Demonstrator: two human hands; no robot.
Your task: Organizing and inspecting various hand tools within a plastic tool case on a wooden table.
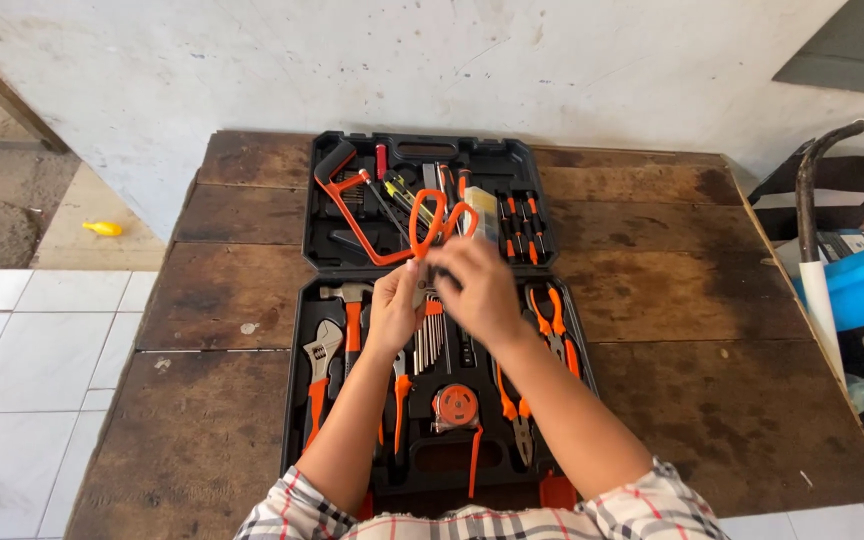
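Both hands are meeting over the middle of an open black tool case [317, 215] lying on a worn wooden table [672, 300]. The left hand [395, 305] and the right hand [480, 290] are closing their fingers around the lower end of a pair of scissors [439, 222], whose orange loop handles are standing up above the fingertips, over the case's far half. The blades are hidden behind the hands, so I cannot tell whether they are open or closed. The scissors are probably light and stiff, with smooth plastic loops that are easy to grip, while the steel end is likely sharp and slippery. Holding by the loops, or flat across closed blades, looks safest. An adjustable wrench [320, 360], pliers [552, 320] and a tape measure [455, 405] are sitting in the near half.
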